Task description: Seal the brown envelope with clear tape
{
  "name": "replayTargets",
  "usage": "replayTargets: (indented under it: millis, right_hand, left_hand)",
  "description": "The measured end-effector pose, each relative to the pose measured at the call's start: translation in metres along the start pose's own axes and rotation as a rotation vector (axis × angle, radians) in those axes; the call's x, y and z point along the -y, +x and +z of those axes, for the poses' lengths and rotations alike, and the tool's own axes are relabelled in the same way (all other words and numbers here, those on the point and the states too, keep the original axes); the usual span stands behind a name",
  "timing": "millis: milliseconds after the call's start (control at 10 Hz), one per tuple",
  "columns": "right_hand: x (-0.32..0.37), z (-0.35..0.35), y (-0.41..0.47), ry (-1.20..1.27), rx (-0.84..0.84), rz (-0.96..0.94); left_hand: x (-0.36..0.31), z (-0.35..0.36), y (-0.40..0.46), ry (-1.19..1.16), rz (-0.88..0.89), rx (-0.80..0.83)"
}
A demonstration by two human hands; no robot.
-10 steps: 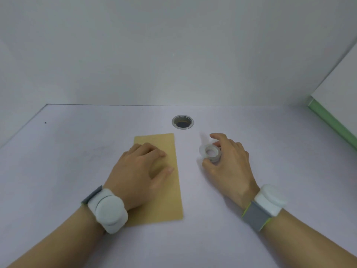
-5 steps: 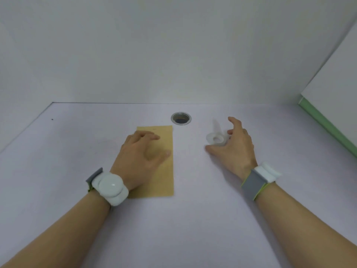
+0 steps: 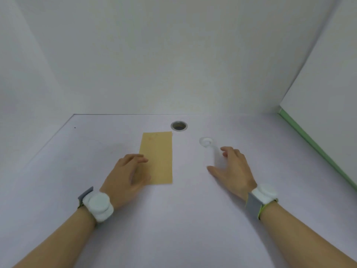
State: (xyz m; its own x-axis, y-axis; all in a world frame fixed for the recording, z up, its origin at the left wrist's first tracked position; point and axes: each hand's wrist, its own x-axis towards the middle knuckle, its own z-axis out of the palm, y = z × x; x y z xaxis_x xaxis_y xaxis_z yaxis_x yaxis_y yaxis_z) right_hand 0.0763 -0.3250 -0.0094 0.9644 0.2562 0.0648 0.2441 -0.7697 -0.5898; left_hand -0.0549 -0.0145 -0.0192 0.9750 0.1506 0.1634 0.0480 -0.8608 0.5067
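- Our left hand (image 3: pixel 126 177) is open, fingers loosely curled, holding nothing; it sits at the lower-left corner of the brown envelope (image 3: pixel 157 157), overlapping that edge. It's blurred, so we can't tell if it presses down.
- Our right hand (image 3: pixel 232 168) is open and spread, empty, right of centre frame, palm down over the tabletop (image 3: pixel 183 219).
- The clear tape roll (image 3: pixel 206 141) lies flat just above and left of the right fingertips, apart from them. A faint streak runs from roll toward hand; tape tail or blur, can't tell.
- Envelope lies flat, centre frame, long axis away from us, just below the grommet hole (image 3: pixel 179 126).
- No tape visible on the envelope, so the sealing step looks not yet done.
- Next, in our judgement: grab the roll, find the tape end, pin the envelope with the left hand.
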Motion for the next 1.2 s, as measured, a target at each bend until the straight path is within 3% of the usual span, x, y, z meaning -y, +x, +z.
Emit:
replayTargets:
  millis: [100,500,1000,1100,1200]
  right_hand:
    - [-0.011,0.002,-0.019,-0.178,0.010,-0.130]
    - [-0.022,-0.002,-0.057,-0.368,0.079,-0.197]
    - [-0.003,-0.015,-0.058,-0.454,0.190,-0.088]
    - [0.010,-0.032,-0.051,-0.448,0.340,-0.034]
    - [0.040,-0.069,-0.044,-0.249,0.551,0.093]
  left_hand:
    - [0.004,0.008,-0.020,0.167,0.065,-0.005]
    - [0.004,0.005,-0.059,0.235,0.100,0.044]
    - [-0.019,-0.011,-0.052,0.243,0.037,0.202]
    - [-0.027,-0.027,-0.048,0.267,-0.014,0.322]
    - [-0.049,-0.064,-0.043,0.177,-0.098,0.437]
